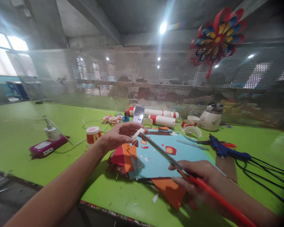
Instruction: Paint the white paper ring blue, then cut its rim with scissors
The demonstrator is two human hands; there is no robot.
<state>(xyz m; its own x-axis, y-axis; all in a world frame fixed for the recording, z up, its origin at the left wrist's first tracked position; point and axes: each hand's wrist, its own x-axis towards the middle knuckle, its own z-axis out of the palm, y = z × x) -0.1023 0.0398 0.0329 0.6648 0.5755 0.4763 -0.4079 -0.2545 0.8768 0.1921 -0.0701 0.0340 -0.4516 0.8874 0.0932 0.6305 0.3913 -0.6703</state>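
My left hand pinches a small white and red piece of paper between thumb and fingers. Long scissors with red handles are gripped in my right hand, and their blade tips meet the edge of that piece. Whether the blades are parted I cannot tell. Beneath both hands lies a stack of coloured sheets, with a light blue sheet on top and an orange sheet sticking out below. Small scraps and a red cut-out with a gold pattern rest on the blue sheet.
A blue glue gun with black cables lies at right. Behind stand paper cups, a white kettle-like jug, a phone and red-white cup tubes. Left are a purple power strip and a red-white cup.
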